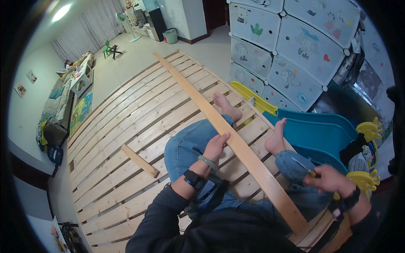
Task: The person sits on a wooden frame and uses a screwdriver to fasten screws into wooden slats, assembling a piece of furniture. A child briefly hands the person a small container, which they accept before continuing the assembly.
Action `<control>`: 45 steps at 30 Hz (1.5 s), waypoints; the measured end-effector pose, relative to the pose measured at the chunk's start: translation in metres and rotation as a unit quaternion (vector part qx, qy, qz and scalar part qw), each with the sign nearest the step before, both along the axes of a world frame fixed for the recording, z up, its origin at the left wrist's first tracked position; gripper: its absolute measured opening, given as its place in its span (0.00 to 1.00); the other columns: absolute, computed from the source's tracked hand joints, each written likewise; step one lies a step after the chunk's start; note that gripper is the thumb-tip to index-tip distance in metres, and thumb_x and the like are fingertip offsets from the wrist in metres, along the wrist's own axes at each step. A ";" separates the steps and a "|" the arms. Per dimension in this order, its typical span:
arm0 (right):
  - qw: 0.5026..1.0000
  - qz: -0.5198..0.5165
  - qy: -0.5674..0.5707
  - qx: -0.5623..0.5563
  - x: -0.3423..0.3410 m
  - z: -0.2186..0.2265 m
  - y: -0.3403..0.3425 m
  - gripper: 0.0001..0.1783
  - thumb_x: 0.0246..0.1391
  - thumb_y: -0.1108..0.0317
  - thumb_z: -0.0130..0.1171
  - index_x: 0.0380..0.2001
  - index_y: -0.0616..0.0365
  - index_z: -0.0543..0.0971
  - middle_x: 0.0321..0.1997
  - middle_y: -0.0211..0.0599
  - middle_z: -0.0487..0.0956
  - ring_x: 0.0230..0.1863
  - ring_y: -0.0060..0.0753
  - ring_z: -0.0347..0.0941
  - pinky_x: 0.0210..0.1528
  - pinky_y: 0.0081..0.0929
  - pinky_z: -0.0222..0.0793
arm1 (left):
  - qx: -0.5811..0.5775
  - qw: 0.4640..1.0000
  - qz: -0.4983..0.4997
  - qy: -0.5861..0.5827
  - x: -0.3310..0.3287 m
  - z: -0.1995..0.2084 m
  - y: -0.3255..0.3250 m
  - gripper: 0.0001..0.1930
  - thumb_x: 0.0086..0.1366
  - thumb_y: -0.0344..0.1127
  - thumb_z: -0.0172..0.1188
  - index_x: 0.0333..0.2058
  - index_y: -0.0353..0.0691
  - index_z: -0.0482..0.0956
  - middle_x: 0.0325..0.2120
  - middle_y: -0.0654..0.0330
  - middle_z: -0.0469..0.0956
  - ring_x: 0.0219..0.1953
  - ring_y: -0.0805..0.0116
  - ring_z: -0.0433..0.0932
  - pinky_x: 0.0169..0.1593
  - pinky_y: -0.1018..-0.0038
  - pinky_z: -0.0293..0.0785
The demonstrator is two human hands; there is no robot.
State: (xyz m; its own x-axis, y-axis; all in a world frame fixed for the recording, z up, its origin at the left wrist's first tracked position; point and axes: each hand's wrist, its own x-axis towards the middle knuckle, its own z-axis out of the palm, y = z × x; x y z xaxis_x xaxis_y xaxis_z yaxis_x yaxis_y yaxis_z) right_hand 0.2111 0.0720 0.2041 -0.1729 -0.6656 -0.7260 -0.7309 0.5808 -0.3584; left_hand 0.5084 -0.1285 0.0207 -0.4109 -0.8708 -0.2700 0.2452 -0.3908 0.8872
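I sit on a slatted wooden bed base (122, 139) with a long flat wooden board (253, 166) lying slantwise across my lap, from the far edge to close by my right thigh. My left hand (216, 147) is closed on the board's left edge near its middle, thumb on top. Over my right knee, my right hand (328, 179) grips a screwdriver (312, 173) with a yellowish handle; its thin shaft points up and left, apart from the board. A short wooden piece (140, 161) rests on the slats left of my legs.
A blue plastic tub-like piece (320, 130) with yellow parts stands along the right side, beside white cube cabinets (291, 55). Far left are a sofa (57, 105) and a low white table (82, 78). A fan (134, 29) and a bucket (170, 36) stand at the back.
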 end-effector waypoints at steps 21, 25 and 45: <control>0.826 -0.283 -0.468 -0.133 0.017 -0.148 0.114 0.39 0.43 0.52 0.73 0.54 0.62 0.72 0.48 0.40 0.79 0.49 0.30 0.75 0.55 0.31 0.69 | 0.060 0.990 -0.126 0.023 -0.037 -0.041 -0.056 0.16 0.67 0.34 0.56 0.51 0.41 0.68 0.44 0.58 0.76 0.48 0.64 0.77 0.53 0.64 0.74; 0.816 -0.321 -0.454 -0.158 0.003 -0.132 0.094 0.38 0.43 0.50 0.72 0.53 0.62 0.72 0.46 0.40 0.79 0.46 0.30 0.76 0.50 0.31 0.73 | 0.039 0.990 -0.126 0.053 -0.082 -0.045 -0.087 0.18 0.67 0.38 0.55 0.53 0.39 0.67 0.45 0.58 0.77 0.47 0.63 0.77 0.52 0.66 0.74; 0.853 -0.347 -0.324 -0.216 -0.119 -0.096 -0.007 0.43 0.38 0.38 0.68 0.50 0.61 0.73 0.36 0.34 0.77 0.34 0.22 0.73 0.33 0.18 0.68 | 0.184 0.957 -0.206 0.086 -0.216 -0.085 -0.195 0.13 0.66 0.45 0.59 0.43 0.44 0.75 0.36 0.64 0.80 0.37 0.71 0.80 0.42 0.76 0.78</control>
State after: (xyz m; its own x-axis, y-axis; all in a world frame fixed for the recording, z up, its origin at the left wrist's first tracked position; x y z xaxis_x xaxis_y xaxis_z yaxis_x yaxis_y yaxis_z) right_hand 0.0917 0.0650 0.1082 -0.2908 -0.7954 -0.5318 0.1684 0.5046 -0.8468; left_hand 0.2920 -0.3239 -0.0642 -0.7649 -0.4838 -0.4253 0.1321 -0.7641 0.6315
